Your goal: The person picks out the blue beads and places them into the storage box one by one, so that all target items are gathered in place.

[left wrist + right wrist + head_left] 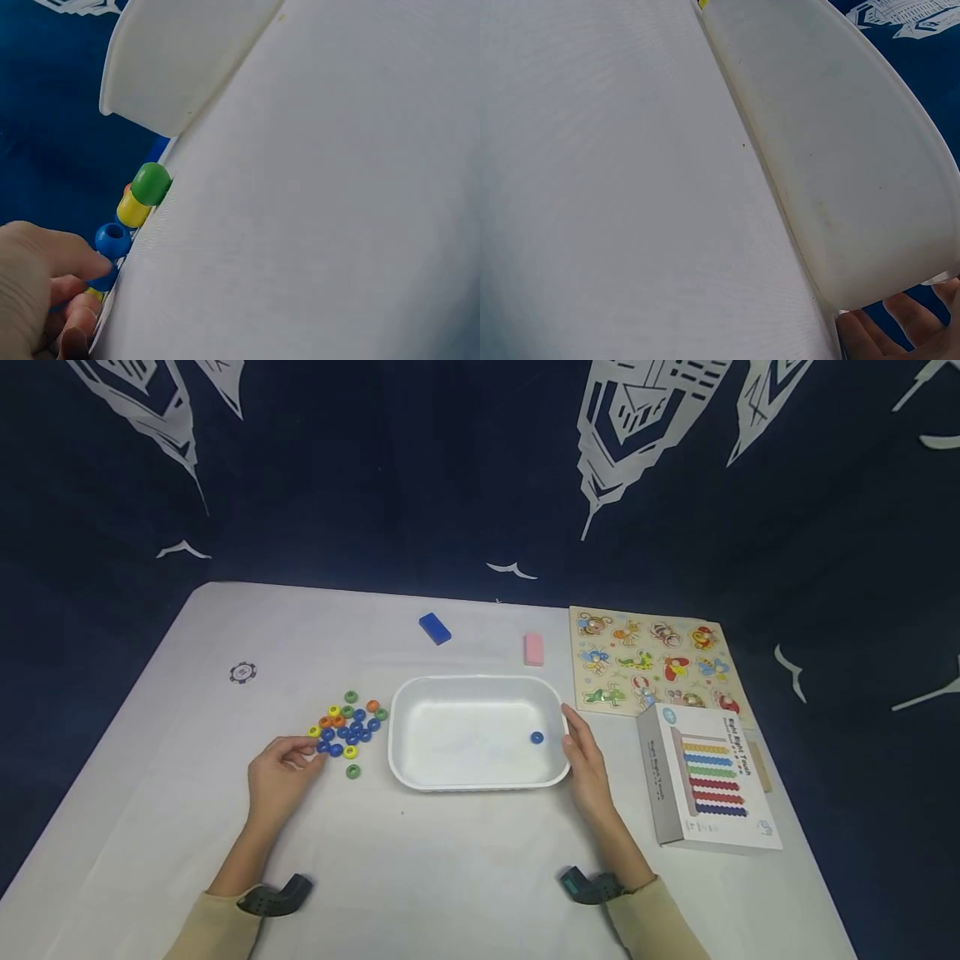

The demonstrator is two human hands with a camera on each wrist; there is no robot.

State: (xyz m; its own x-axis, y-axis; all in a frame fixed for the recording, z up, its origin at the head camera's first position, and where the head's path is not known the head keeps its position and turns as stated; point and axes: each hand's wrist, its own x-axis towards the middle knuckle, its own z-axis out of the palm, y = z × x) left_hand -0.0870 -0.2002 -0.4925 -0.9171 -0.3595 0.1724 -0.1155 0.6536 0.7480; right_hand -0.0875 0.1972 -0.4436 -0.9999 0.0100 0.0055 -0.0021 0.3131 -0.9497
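Note:
At the left edge of a loose cluster of beads, my left hand (pixel 281 777) has its thumb and fingertips closed around a blue bead (pixel 104 280), partly hidden by the fingers. Another blue bead (pixel 112 240) sits just beside the fingertips, followed by a yellow bead (pixel 133 211) and a green bead (pixel 151 184). The cluster holds several blue, yellow, green and orange beads on the table. My right hand (pixel 588 764) grips the right end of a white tray (pixel 465 781) by its rim. Inside the tray lies a single blue bead (pixel 537 737), toward the right.
Behind the tray are a blue block (pixel 435 628) and a pink block (pixel 533 649). A wooden insect puzzle board (pixel 630 639) lies at the back right, overlapped by a white toy box (pixel 712 785). A round chip (pixel 242 672) lies at left on the white table (pixel 420 877).

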